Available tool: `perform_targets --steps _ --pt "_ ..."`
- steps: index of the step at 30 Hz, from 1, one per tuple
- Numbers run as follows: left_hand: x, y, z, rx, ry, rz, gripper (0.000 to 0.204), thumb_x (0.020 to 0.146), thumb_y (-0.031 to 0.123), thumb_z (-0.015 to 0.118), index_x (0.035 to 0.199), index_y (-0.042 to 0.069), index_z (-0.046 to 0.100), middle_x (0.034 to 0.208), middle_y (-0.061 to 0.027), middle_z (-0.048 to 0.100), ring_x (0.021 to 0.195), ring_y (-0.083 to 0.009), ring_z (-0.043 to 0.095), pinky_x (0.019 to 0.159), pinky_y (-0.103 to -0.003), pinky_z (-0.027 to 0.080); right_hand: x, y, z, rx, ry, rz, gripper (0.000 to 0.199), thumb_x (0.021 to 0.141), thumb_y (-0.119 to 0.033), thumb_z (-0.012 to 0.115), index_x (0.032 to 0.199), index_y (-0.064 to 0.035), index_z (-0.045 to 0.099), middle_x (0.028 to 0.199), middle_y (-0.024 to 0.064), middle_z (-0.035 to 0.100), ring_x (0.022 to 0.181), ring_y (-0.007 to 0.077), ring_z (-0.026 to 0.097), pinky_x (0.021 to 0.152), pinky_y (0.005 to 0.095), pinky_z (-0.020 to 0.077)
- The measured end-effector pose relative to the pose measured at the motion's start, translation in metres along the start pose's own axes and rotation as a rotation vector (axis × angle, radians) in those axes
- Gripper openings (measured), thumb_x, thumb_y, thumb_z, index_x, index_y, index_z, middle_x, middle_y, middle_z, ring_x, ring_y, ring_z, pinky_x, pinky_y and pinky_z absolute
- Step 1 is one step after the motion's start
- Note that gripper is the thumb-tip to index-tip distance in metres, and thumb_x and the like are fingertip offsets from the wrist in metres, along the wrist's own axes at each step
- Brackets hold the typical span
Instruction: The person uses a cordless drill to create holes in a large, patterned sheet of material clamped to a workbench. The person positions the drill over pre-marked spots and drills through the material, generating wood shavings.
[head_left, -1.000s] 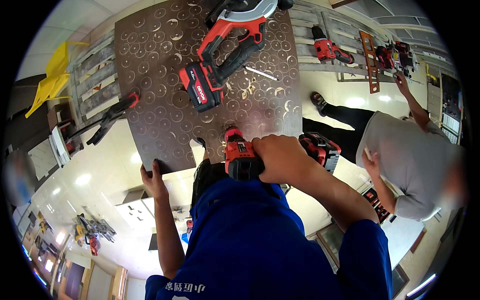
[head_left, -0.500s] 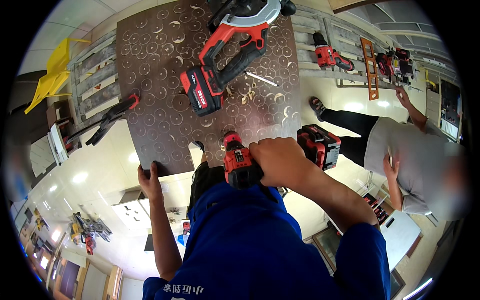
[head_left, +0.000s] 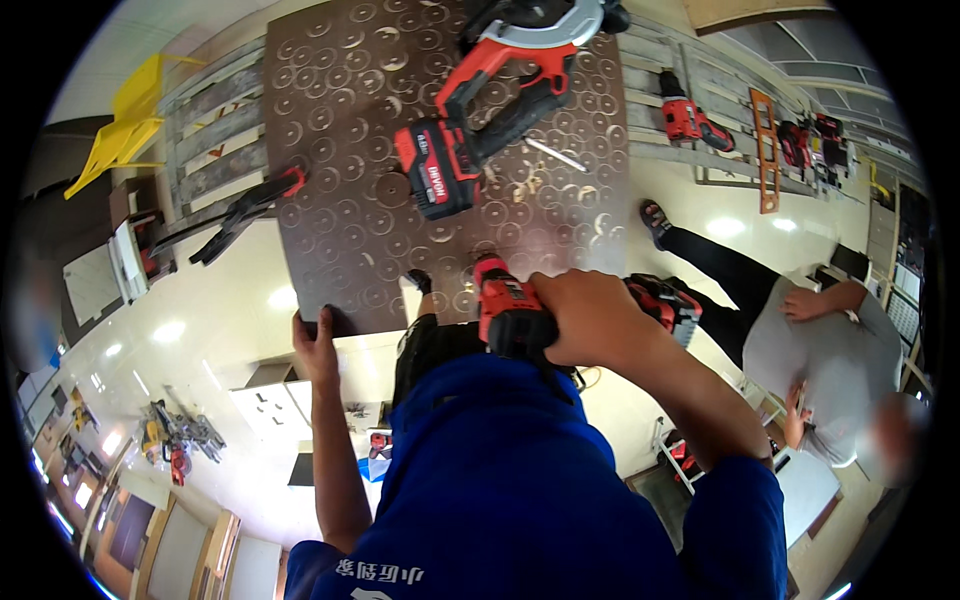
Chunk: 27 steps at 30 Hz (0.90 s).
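Note:
A dark brown board [head_left: 340, 150] covered in circular cut marks lies ahead of me. My left hand [head_left: 316, 345] grips its near edge. My right hand [head_left: 590, 315] is wrapped around a red and black cordless drill [head_left: 512, 305], whose nose points at the board's near edge. A red and black cordless circular saw [head_left: 490, 110] rests on the board's far part. My blue shirt fills the lower middle of the view.
Another person in a grey shirt [head_left: 810, 350] crouches at the right. A red drill [head_left: 688, 118] and an orange frame [head_left: 765, 150] lie on pallets at the far right. A black clamp [head_left: 245, 210] sits left of the board, a yellow object [head_left: 125, 130] beyond it. Tools [head_left: 175, 440] lie lower left.
My right hand with the drill has shifted slightly back along the board's near edge. The person at the right has drawn one hand in toward the body.

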<state>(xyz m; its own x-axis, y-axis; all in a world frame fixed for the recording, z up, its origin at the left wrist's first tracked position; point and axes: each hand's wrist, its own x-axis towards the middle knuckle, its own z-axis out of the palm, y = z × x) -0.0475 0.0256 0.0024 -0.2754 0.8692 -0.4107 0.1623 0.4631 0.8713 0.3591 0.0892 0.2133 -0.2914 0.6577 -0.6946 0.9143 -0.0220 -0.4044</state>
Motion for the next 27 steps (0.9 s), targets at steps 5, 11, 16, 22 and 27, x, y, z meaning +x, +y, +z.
perform_targets --steps 5,11,16,22,27 --pt "-0.003 0.017 0.009 0.041 0.02 -0.05 0.04 0.097 0.023 0.068 0.127 -0.001 0.057 0.109 -0.0052 0.065 0.099 -0.0126 0.056 0.09 -0.027 0.045 -0.001 0.001 -0.003 0.05 -0.108 0.05 0.067 0.064 -0.025 0.073 0.126 -0.0075 0.054 0.088 0.02 0.068 0.087 0.042 0.067 0.075 0.0523 0.0524" --pt "-0.004 0.017 0.007 0.005 0.018 -0.062 0.038 0.097 0.022 0.068 0.125 -0.002 0.057 0.109 -0.0062 0.065 0.098 -0.0129 0.057 0.089 -0.027 0.046 0.003 -0.002 -0.002 0.124 -0.065 0.022 0.068 0.065 -0.024 0.074 0.127 -0.0077 0.052 0.089 0.022 0.068 0.088 0.0446 0.066 0.077 0.0531 0.052" --pt "-0.005 0.02 0.008 0.002 0.029 -0.027 0.032 0.097 0.022 0.069 0.118 0.001 0.06 0.095 -0.0014 0.066 0.084 -0.0087 0.056 0.077 -0.025 0.047 0.001 -0.011 -0.007 0.056 -0.132 0.004 0.069 0.064 -0.02 0.077 0.127 -0.0082 0.052 0.094 0.0222 0.069 0.091 0.0438 0.067 0.078 0.0512 0.0527" --pt "-0.003 0.026 0.008 0.016 0.034 -0.057 0.04 0.093 0.018 0.073 0.124 -0.003 0.057 0.108 -0.0086 0.069 0.1 -0.014 0.061 0.091 -0.029 0.048 0.002 0.001 -0.007 -0.071 -0.062 -0.151 0.078 0.061 -0.027 0.083 0.129 -0.0081 0.051 0.099 0.0178 0.068 0.09 0.0383 0.068 0.074 0.0483 0.0543" --pt "-0.004 0.022 0.009 -0.001 0.052 -0.016 0.043 0.093 0.019 0.073 0.125 -0.004 0.057 0.107 -0.0086 0.069 0.099 -0.014 0.061 0.091 -0.029 0.048 0.006 0.009 -0.004 -0.019 -0.043 -0.159 0.067 0.062 -0.026 0.083 0.12 -0.0078 0.055 0.094 0.0153 0.069 0.087 0.0388 0.068 0.073 0.0481 0.0536"
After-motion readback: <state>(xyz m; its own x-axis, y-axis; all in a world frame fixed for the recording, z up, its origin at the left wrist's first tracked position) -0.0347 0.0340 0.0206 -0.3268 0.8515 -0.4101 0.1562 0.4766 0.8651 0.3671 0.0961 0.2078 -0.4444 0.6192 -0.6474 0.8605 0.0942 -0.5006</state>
